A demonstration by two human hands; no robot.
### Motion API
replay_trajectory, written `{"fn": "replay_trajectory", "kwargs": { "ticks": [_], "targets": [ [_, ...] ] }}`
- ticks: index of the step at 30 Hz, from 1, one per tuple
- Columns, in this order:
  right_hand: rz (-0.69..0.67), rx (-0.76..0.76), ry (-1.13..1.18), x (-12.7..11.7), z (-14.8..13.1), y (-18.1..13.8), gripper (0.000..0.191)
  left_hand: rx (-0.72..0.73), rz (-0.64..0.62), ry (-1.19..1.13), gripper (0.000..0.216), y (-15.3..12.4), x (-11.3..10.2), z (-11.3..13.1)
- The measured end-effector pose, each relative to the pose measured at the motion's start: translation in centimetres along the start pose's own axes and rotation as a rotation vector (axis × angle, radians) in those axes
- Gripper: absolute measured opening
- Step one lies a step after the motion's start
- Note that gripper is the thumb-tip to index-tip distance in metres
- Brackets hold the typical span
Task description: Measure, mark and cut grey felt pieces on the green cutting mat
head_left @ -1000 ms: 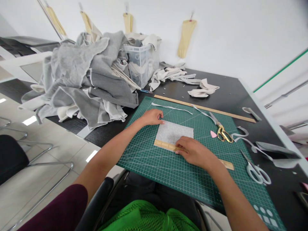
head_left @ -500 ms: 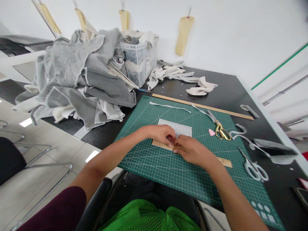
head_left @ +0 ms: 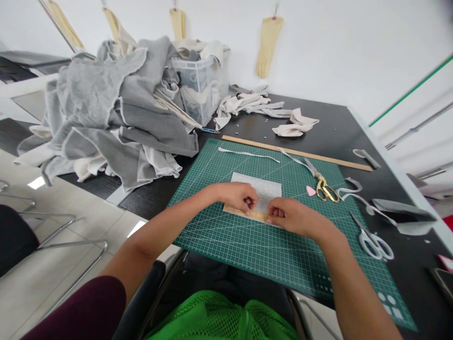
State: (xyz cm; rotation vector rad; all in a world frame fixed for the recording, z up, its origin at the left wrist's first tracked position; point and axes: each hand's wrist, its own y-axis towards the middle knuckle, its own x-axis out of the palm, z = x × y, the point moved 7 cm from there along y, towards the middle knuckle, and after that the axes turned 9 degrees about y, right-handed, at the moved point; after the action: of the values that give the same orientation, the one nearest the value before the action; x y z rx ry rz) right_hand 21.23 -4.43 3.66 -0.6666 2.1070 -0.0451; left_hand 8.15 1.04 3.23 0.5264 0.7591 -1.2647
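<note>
Green cutting mat (head_left: 226,245) fills the near middle of the worktop (head_left: 329,127), and the work sits at its centre. A white fabric patch (head_left: 264,188) lies flat there, with a short wooden ruler (head_left: 260,216) laid across its near edge.

My left hand (head_left: 235,194) is curled with its fingertips down where ruler and patch meet. My right hand (head_left: 295,218) is curled the same way on the ruler just beside it. I cannot tell from here whether either hand nips the ruler or only presses it flat.

As I judge it, the patch is spread and the ruler is lined up. I see no mark or cut along that edge yet, and neither hand holds a tool.

- **Right of the patch:** a pink chalk piece (head_left: 310,191) and gold scissors (head_left: 323,188) lie on the mat, apart from my hands.
- **Right edge of the worktop:** white-handled scissors (head_left: 373,242) lie among grey offcuts.
- **Far edge of the mat:** a long wooden ruler (head_left: 300,153) runs along it, with a thin white strip (head_left: 247,154) just inside.
- **Far left corner of the worktop:** a heap of grey cloth (head_left: 116,108) spills from there to the mat's corner and leans on a clear plastic box (head_left: 201,89).

The cream scraps (head_left: 297,125) beyond the long ruler are well apart from the patch, and nothing crowds the patch itself.
</note>
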Motion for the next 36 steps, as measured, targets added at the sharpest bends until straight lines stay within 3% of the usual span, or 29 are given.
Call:
{"fn": "replay_trajectory", "kwargs": {
  "ticks": [10, 36],
  "targets": [
    [-0.028, 0.076, 0.013, -0.6, 2.3, -0.7, 0.005, 0.015, -0.021, 0.062, 0.011, -0.1, -0.1, 0.6],
    [-0.042, 0.08, 0.012, -0.6, 2.7, -0.7, 0.006, 0.026, -0.05, 0.165, 0.014, -0.1, 0.2, 0.4]
  ]
}}
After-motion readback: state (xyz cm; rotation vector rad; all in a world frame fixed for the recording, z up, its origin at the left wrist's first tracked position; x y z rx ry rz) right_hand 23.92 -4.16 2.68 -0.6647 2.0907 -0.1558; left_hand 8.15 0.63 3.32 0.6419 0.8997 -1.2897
